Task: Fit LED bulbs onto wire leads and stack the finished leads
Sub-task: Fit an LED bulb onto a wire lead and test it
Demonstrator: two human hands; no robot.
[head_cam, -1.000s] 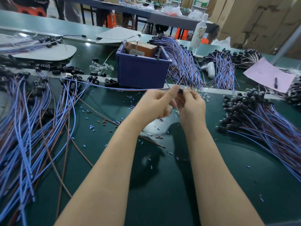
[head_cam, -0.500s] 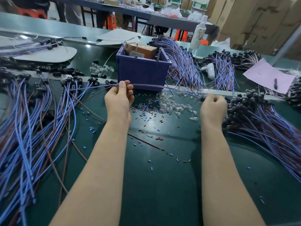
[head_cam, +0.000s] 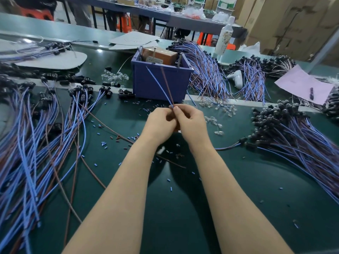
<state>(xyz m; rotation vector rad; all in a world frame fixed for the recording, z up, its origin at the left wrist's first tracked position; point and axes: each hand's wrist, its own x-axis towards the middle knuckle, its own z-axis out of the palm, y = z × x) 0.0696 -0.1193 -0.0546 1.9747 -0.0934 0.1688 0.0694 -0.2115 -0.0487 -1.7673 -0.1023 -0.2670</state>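
Note:
My left hand (head_cam: 159,123) and my right hand (head_cam: 190,123) meet over the middle of the green table. Together they pinch one wire lead (head_cam: 161,85), whose blue and brown wires stick up and away toward the blue bin. What sits at the lead's lower end is hidden between my fingers. Clear LED bulbs (head_cam: 216,123) lie loose just right of my hands. On the right, a stack of leads with black sockets (head_cam: 286,131) fans out. A large spread of blue and brown leads (head_cam: 42,136) covers the left side.
A blue bin (head_cam: 161,83) holding a brown box stands behind my hands. More lead bundles (head_cam: 205,70) and a white bottle (head_cam: 224,36) lie beyond it. A pink paper (head_cam: 302,85) is at the far right. Cut insulation bits (head_cam: 104,143) litter the table.
My hands were spread apart, stretching a lead sideways. They have come back together at the centre and now hold a lead with its wires pointing up and away.

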